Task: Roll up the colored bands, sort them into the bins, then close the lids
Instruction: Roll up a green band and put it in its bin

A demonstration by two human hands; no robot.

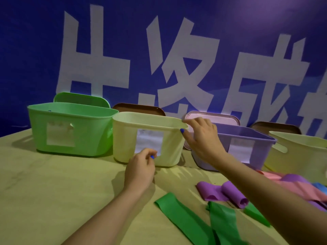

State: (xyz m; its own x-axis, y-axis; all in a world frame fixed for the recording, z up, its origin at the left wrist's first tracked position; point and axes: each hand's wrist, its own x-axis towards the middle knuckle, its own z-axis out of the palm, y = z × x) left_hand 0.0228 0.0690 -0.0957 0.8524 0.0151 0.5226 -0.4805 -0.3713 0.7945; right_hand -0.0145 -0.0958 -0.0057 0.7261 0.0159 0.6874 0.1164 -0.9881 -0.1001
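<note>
Four open bins stand in a row on the table: a green bin, a cream bin, a purple bin and a second cream bin. Their lids lean behind them: green lid, brown lid, pink lid. My right hand pinches the right rim of the first cream bin, thumb below. My left hand hovers curled in front of that bin's label, holding nothing. A partly rolled purple band and flat green bands lie near me.
Pink bands, another purple band and a blue band pile up at the right edge. A fourth brown lid leans behind the right cream bin. A blue wall with large white characters rises behind the bins.
</note>
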